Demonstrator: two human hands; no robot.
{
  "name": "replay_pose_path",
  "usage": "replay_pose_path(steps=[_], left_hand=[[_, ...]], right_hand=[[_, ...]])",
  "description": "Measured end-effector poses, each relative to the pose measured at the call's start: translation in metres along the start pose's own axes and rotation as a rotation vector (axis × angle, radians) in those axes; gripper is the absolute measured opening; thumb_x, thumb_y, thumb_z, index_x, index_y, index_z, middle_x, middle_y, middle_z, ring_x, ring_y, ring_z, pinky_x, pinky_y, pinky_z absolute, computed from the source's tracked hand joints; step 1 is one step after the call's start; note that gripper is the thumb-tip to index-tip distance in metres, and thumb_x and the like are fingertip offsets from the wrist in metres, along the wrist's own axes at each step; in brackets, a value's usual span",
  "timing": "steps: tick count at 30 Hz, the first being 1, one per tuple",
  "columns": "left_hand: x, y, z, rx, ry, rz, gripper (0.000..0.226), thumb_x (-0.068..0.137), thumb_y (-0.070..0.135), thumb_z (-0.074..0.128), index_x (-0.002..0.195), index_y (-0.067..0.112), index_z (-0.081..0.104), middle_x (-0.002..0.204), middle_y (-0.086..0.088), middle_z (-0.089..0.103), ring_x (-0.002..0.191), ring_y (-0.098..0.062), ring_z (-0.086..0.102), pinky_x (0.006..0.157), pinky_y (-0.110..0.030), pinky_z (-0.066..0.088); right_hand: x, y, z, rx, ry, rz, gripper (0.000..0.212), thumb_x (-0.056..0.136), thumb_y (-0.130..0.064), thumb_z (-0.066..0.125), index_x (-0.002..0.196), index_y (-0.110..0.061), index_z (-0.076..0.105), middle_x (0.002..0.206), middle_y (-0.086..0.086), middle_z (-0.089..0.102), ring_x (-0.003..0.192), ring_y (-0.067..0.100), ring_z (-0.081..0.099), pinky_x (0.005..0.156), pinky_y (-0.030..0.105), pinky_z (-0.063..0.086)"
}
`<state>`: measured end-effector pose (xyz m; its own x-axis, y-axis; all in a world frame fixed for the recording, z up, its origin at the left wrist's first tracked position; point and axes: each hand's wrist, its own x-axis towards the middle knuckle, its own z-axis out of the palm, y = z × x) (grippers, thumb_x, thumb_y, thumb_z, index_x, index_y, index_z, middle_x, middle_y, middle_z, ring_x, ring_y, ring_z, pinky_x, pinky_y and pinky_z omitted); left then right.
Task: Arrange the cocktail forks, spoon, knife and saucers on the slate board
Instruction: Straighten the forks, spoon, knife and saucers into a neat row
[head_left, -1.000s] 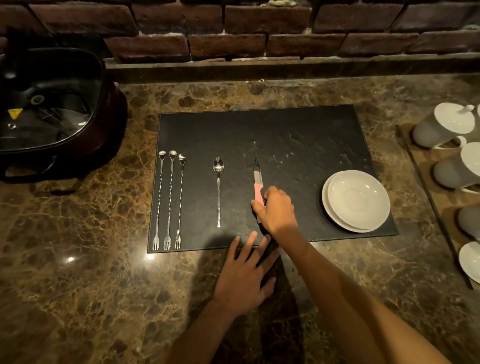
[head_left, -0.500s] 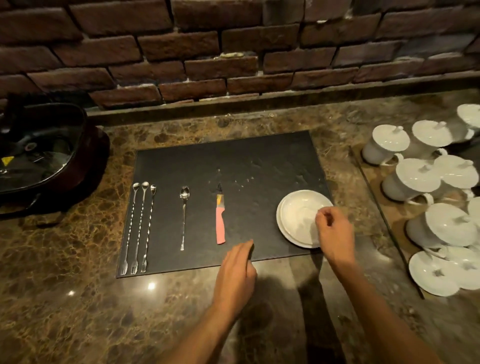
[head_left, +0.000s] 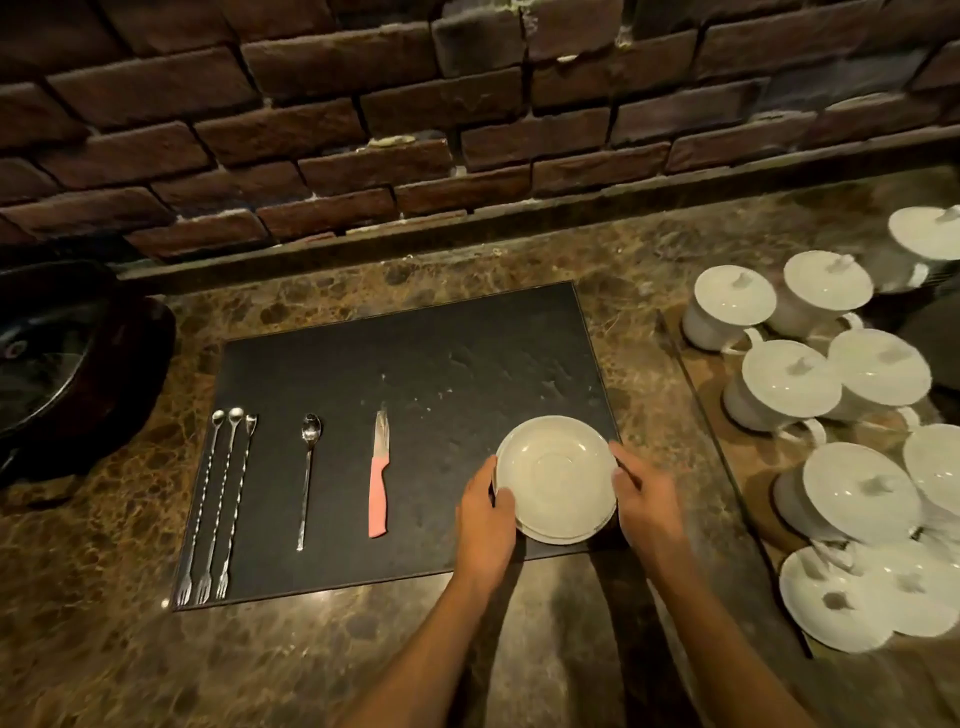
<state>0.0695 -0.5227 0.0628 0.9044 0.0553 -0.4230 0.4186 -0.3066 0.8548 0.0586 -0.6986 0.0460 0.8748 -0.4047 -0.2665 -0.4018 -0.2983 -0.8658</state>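
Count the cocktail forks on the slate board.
3. They lie side by side at the board's left edge, tines toward the person: left fork, middle fork, right fork. None appears hidden.

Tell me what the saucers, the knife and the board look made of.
Saucers: likely glazed white ceramic, glossy with soft highlights. Knife: shiny metal blade, matte pink handle, probably plastic. Slate board: dark matte, flaky texture like slate, though the thin edge leaves it open.

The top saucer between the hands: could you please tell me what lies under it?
A second saucer peeks out under the top saucer, resting on the slate board. Any more beneath is covered.
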Motion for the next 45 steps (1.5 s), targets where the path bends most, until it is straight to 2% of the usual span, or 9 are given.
replay_pose_path(steps=[3,7,13,19,27,30,34,42,45], left_hand=[[0.002,-0.003,0.002,0.019,0.027,0.011,0.042,0.107,0.003,0.046,0.142,0.021,0.06,0.134,0.008,0.064,0.126,-0.012,0.058,0.114,-0.035,0.047],[0.004,-0.007,0.003,0.057,0.041,0.042,0.043,0.106,0.001,0.045,0.142,0.021,0.06,0.132,0.009,0.064,0.121,-0.007,0.059,0.112,-0.032,0.048],[0.008,-0.008,0.002,0.067,0.061,0.053,0.047,0.104,-0.003,0.044,0.139,0.018,0.066,0.131,0.004,0.069,0.124,-0.014,0.062,0.111,-0.035,0.051],[0.025,-0.002,-0.018,0.025,0.121,-0.031,0.046,0.104,-0.002,0.045,0.132,0.026,0.069,0.123,0.003,0.072,0.117,-0.02,0.065,0.103,-0.053,0.058],[0.053,0.002,-0.048,0.023,0.217,0.002,0.055,0.094,-0.011,0.041,0.131,0.015,0.071,0.117,-0.005,0.076,0.115,-0.028,0.068,0.102,-0.056,0.055],[0.057,0.001,-0.051,0.028,0.226,-0.004,0.055,0.094,-0.011,0.041,0.133,0.013,0.07,0.119,-0.007,0.075,0.117,-0.027,0.068,0.104,-0.054,0.055],[0.059,-0.002,-0.052,0.013,0.202,-0.008,0.055,0.096,-0.01,0.041,0.138,0.015,0.067,0.126,-0.008,0.073,0.122,-0.029,0.065,0.106,-0.055,0.054],[0.059,-0.006,-0.057,-0.033,0.156,-0.035,0.051,0.103,-0.001,0.044,0.142,0.024,0.064,0.133,-0.002,0.07,0.127,-0.027,0.063,0.107,-0.056,0.054],[0.054,-0.001,-0.062,-0.038,0.124,-0.05,0.045,0.105,0.006,0.047,0.129,0.042,0.06,0.128,0.002,0.07,0.124,-0.026,0.064,0.104,-0.056,0.056]], right_hand=[[0.001,0.007,-0.001,0.034,0.007,0.018,0.035,0.098,-0.002,0.045,0.116,-0.018,0.07,0.091,-0.039,0.064,0.089,-0.02,0.058,0.065,-0.006,0.039],[0.002,0.012,-0.005,-0.073,0.025,-0.098,0.033,0.097,-0.003,0.05,0.125,-0.012,0.065,0.113,-0.014,0.061,0.095,-0.002,0.058,0.073,-0.007,0.036],[0.009,0.014,0.002,-0.068,0.036,-0.048,0.033,0.097,-0.007,0.052,0.125,-0.017,0.065,0.114,-0.006,0.069,0.102,0.012,0.059,0.087,0.026,0.047],[0.026,-0.012,0.024,-0.019,0.006,-0.159,0.036,0.095,-0.002,0.051,0.119,-0.02,0.07,0.109,-0.026,0.063,0.09,-0.018,0.058,0.072,-0.006,0.037],[0.048,-0.037,0.061,0.028,-0.067,-0.134,0.039,0.093,-0.005,0.05,0.118,-0.026,0.07,0.096,-0.035,0.062,0.089,-0.001,0.065,0.075,0.009,0.045],[0.048,-0.039,0.067,0.019,-0.07,-0.151,0.037,0.093,-0.001,0.048,0.114,-0.02,0.073,0.081,-0.045,0.06,0.083,-0.017,0.06,0.068,0.0,0.043],[0.048,-0.036,0.067,0.001,-0.065,-0.193,0.041,0.091,0.004,0.047,0.118,-0.017,0.071,0.097,-0.035,0.058,0.087,-0.029,0.052,0.071,-0.007,0.035],[0.043,-0.043,0.067,0.014,-0.085,-0.11,0.04,0.096,-0.013,0.048,0.101,-0.046,0.07,0.082,-0.048,0.06,0.09,-0.023,0.055,0.067,0.0,0.039],[0.04,-0.045,0.067,0.001,-0.062,-0.093,0.028,0.099,-0.026,0.048,0.112,-0.039,0.068,0.103,-0.024,0.069,0.102,0.001,0.063,0.084,0.019,0.048]])
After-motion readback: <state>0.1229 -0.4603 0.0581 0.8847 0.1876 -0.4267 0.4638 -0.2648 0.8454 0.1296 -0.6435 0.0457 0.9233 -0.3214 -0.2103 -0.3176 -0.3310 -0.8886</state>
